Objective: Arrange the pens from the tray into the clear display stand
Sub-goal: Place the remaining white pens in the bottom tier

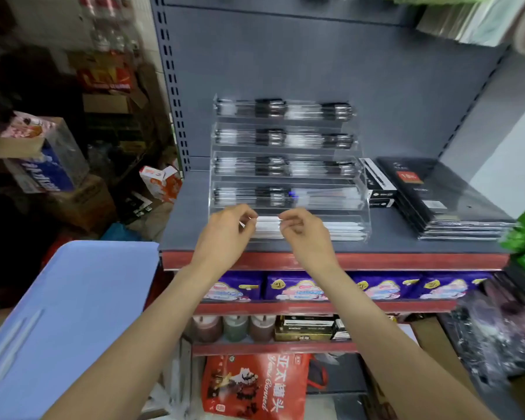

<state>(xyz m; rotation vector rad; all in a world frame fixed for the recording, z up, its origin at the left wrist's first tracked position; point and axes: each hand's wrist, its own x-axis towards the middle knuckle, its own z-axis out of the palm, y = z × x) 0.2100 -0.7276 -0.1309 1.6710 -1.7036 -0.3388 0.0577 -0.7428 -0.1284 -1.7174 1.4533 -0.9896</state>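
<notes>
Two hands: both at the front, lowest tier of the clear display stand [285, 177], level with each other.
Left hand [225, 234]: fingers [249, 221] curled in, thumb and fingertips pinching the left end of a bundle of white pens [267, 227].
Right hand [306, 234]: fingers [288, 221] curled likewise, pinching the right end of the same bundle; no gap between fingertips and pens visible.
White pens: lying horizontal between the two hands, in the left half of the lowest tier; blur hides how many.
More white pens [344, 230]: same tier, right half, lying flat, tips pointing right.
Display stand: stepped, five tiers, on the grey shelf [188, 225]; upper tiers hold rows of pens with black grips [270, 137], laid horizontally.
Fourth tier: black-grip pens on the left, pale pens on the right.
Tray [67, 313]: blue, lower left, near the left forearm; a few white pens [15, 344] lie on it.
Black packs [437, 195]: stacked on the shelf just right of the stand.
Lower shelves: purple packets [297, 286], bottles, a red bag [255, 386].
</notes>
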